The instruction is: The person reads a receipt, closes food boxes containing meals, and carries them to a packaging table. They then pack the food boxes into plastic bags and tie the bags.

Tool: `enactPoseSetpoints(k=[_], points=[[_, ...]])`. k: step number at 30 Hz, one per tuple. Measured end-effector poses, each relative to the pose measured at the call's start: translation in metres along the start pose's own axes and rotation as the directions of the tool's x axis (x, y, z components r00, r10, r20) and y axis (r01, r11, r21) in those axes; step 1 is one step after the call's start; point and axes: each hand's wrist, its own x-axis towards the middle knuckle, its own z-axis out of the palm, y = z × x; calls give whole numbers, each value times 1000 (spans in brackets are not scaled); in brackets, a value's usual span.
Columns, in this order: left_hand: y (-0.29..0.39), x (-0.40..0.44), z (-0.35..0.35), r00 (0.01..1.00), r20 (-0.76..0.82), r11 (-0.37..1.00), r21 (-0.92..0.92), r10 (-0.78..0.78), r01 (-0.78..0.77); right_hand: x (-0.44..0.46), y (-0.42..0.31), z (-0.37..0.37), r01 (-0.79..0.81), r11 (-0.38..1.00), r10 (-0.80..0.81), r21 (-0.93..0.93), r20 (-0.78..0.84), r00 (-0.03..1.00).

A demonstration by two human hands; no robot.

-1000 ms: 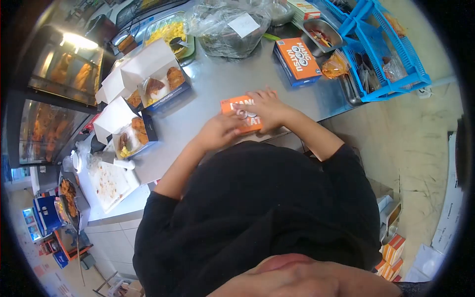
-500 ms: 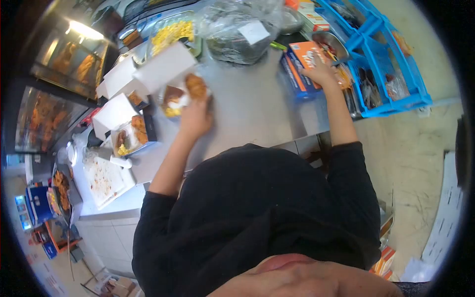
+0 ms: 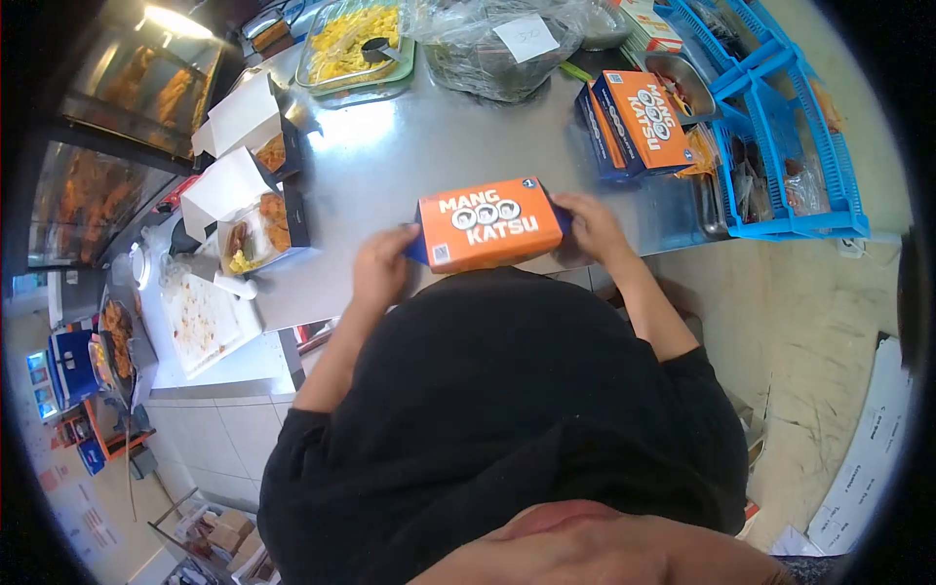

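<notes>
A closed takeaway box (image 3: 487,226), orange on top with "MANG KATSU" lettering and dark blue at the ends, is between my hands at the front edge of the steel table (image 3: 361,175). My left hand (image 3: 383,265) grips its left end, fingers curled round the corner. On the opposite end, my right hand (image 3: 590,229) holds the box with bent fingers. Further right sit more orange and blue boxes (image 3: 643,122), closed and side by side. To the left, two boxes have their white lids up; the nearer open box (image 3: 263,239) contains fried pieces and something yellow.
A glass tray of yellow food (image 3: 356,44) with a dark scoop stands at the back, beside a plastic-wrapped bowl (image 3: 492,54). Blue plastic baskets (image 3: 785,127) line the right side. At left are a lit display cabinet (image 3: 127,107) and a crumb-strewn white board (image 3: 200,317).
The open box by my left hand is now shut and nearer my body, held at both ends. My right hand has left the stacked boxes and moved left to it.
</notes>
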Motion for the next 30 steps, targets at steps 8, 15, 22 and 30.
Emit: enactPoseSetpoints(k=[8, 15, 22, 30], points=[[47, 48, -29, 818, 304, 722, -386, -489, 575, 18, -28, -10, -577, 366, 542, 730, 337, 770], [25, 30, -1, 846, 374, 870, -165, -381, 465, -2, -30, 11, -530, 744, 461, 407, 261, 848], [48, 30, 6, 767, 527, 796, 250, 366, -551, 7, -57, 9, 410, 907, -364, -99, 306, 880], [34, 47, 17, 813, 488, 848, 236, 319, -475, 34, -42, 4, 273, 962, -240, 15, 528, 814]])
